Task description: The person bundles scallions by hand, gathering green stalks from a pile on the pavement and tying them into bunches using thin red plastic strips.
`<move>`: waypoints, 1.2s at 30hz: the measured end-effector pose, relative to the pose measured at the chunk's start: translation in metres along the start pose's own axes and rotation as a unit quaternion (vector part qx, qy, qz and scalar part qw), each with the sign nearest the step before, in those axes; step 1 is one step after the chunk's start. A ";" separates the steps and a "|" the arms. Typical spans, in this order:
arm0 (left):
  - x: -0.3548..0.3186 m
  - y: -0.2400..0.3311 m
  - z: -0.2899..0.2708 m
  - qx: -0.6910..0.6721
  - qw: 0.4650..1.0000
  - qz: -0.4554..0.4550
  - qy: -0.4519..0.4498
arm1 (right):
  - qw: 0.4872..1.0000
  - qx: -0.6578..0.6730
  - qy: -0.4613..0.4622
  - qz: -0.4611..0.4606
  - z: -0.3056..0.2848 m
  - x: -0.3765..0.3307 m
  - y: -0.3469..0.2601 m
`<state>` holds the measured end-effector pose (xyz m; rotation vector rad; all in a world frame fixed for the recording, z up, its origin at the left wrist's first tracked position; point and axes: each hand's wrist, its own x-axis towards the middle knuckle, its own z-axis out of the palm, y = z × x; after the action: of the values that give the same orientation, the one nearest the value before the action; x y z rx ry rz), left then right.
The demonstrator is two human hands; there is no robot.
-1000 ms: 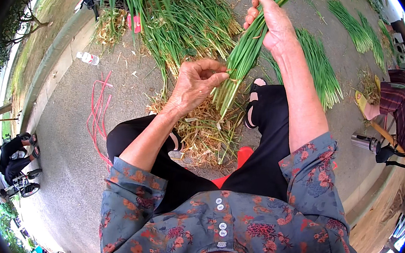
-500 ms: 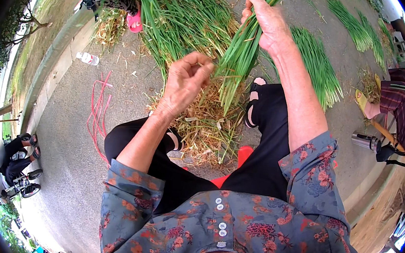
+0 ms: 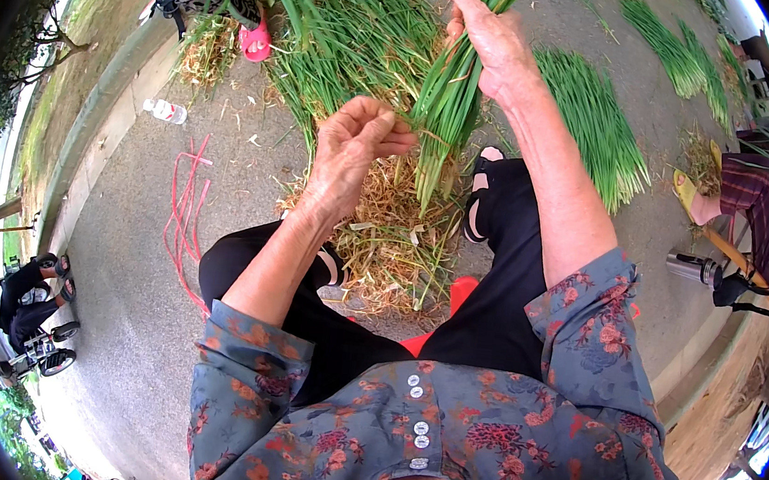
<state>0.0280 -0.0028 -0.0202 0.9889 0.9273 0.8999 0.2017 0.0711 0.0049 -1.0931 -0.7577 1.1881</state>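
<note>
A bunch of green chives point(image 3: 442, 120) hangs from my right hand point(image 3: 493, 50), whose fingers are wrapped round it with the thumb upward. The lower ends of the bunch point down toward me. At its left side my left hand point(image 3: 352, 148) is closed in a pinch, where a thin brownish withered leaf point(image 3: 435, 137) seems to run from the fingertips to the bunch. Below both hands lies a heap of dry yellow trimmings point(image 3: 397, 251), between my feet. Beyond the hands spreads a large loose pile of chives point(image 3: 359, 40).
Another row of chives point(image 3: 589, 121) lies to the right. On the left are pink strings point(image 3: 183, 219) and a plastic bottle point(image 3: 166, 111). One person in pink sandals point(image 3: 255, 42) is across the pile; another in striped trousers point(image 3: 755, 190) sits at right, near a steel flask point(image 3: 693, 268).
My right hand has shifted slightly left with the bunch. My left hand has come closer to the bunch's edge, its fingertips now pinching beside it.
</note>
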 end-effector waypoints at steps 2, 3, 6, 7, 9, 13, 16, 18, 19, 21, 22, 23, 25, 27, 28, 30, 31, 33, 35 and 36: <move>0.000 0.000 -0.002 -0.046 0.999 -0.015 -0.004 | 1.000 0.007 0.009 -0.011 -0.006 0.005 0.002; 0.000 0.000 -0.004 -0.069 0.997 -0.023 -0.004 | 1.000 0.000 0.014 -0.008 -0.007 0.005 0.002; -0.003 0.004 -0.005 -0.058 0.998 -0.027 -0.010 | 0.999 -0.033 0.028 -0.005 -0.008 0.006 0.001; -0.002 0.004 -0.006 -0.074 0.997 -0.022 -0.010 | 0.998 -0.046 0.033 -0.006 -0.008 0.006 0.001; -0.001 0.004 -0.008 -0.107 0.994 -0.009 -0.012 | 0.998 -0.055 0.029 -0.010 -0.007 0.005 -0.001; 0.001 0.003 -0.029 -0.204 0.979 0.014 0.010 | 0.996 -0.085 0.003 -0.014 0.000 -0.006 -0.012; 0.004 0.010 -0.028 -0.239 0.970 0.038 -0.002 | 0.994 -0.111 0.013 -0.014 -0.009 -0.005 -0.012; 0.002 0.014 -0.032 -0.249 0.967 0.056 -0.013 | 0.996 -0.093 0.009 -0.005 -0.015 0.003 -0.007; 0.002 0.015 -0.035 -0.254 0.965 0.065 -0.018 | 0.996 -0.084 0.007 0.000 -0.018 0.007 -0.003; 0.000 0.020 -0.037 -0.268 0.961 0.063 -0.010 | 0.997 -0.064 0.023 -0.029 -0.020 0.012 0.000; -0.002 0.021 -0.037 -0.278 0.959 0.062 -0.004 | 0.997 -0.055 0.032 -0.044 -0.021 0.014 0.001; -0.004 0.023 -0.037 -0.289 0.956 0.061 0.003 | 0.997 -0.052 0.040 -0.040 -0.023 0.015 0.001; -0.004 0.024 -0.039 -0.290 0.955 0.063 -0.003 | 0.997 -0.047 0.058 -0.033 -0.027 0.018 0.001; -0.007 0.023 -0.045 -0.293 0.953 0.071 -0.002 | 0.996 -0.069 0.047 -0.011 -0.023 0.013 -0.006; -0.007 0.024 -0.049 -0.294 0.951 0.089 -0.021 | 0.996 -0.080 0.041 0.000 -0.021 0.010 -0.010; -0.003 0.026 -0.052 -0.318 0.943 0.094 -0.027 | 0.993 -0.114 0.011 -0.015 -0.017 0.004 -0.011; -0.002 0.026 -0.053 -0.330 0.938 0.096 -0.029 | 0.991 -0.131 -0.005 -0.022 -0.015 0.001 -0.012; -0.003 0.030 -0.052 -0.326 0.941 0.087 -0.011 | 0.986 -0.160 -0.002 -0.039 -0.010 -0.004 -0.014; -0.004 0.032 -0.050 -0.304 0.948 0.097 -0.006 | 0.984 -0.168 -0.001 -0.056 -0.015 0.002 -0.009; -0.004 0.032 -0.051 -0.267 0.959 0.096 -0.010 | 0.986 -0.157 0.003 -0.058 -0.018 0.006 -0.008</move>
<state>-0.0265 0.0163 -0.0032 0.6220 0.5284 1.2215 0.2221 0.0723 0.0060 -1.2914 -1.0138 0.9875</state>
